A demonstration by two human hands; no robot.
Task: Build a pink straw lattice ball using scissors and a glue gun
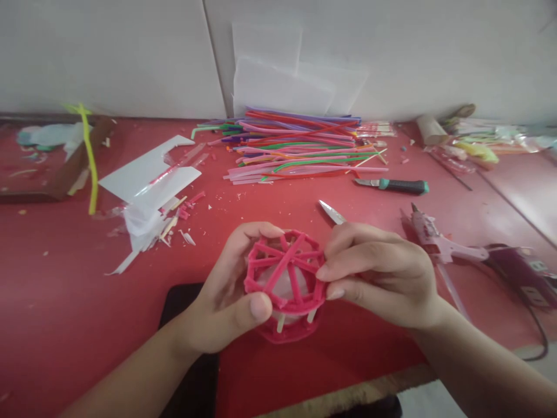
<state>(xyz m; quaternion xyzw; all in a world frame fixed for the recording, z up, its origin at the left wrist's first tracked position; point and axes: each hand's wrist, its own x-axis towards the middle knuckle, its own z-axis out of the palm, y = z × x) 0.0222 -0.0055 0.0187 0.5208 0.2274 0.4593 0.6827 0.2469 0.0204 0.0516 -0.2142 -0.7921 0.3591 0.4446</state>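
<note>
A round pink cage made of cut straws [285,278], with spokes across its top and short pale posts down to a pink base ring, is held just above the red table [65,302]. My left hand [228,290] cups it from the left, thumb pressed on the front rim and fingers curled behind. My right hand [378,273] pinches its right rim with closed fingertips.
A heap of coloured straws [296,148] lies at the back centre. Scissors [331,212] poke out behind my right hand. A green-handled knife [394,185], a pink glue gun [444,247], white paper scraps [148,180] and a black phone [183,307] surround the hands.
</note>
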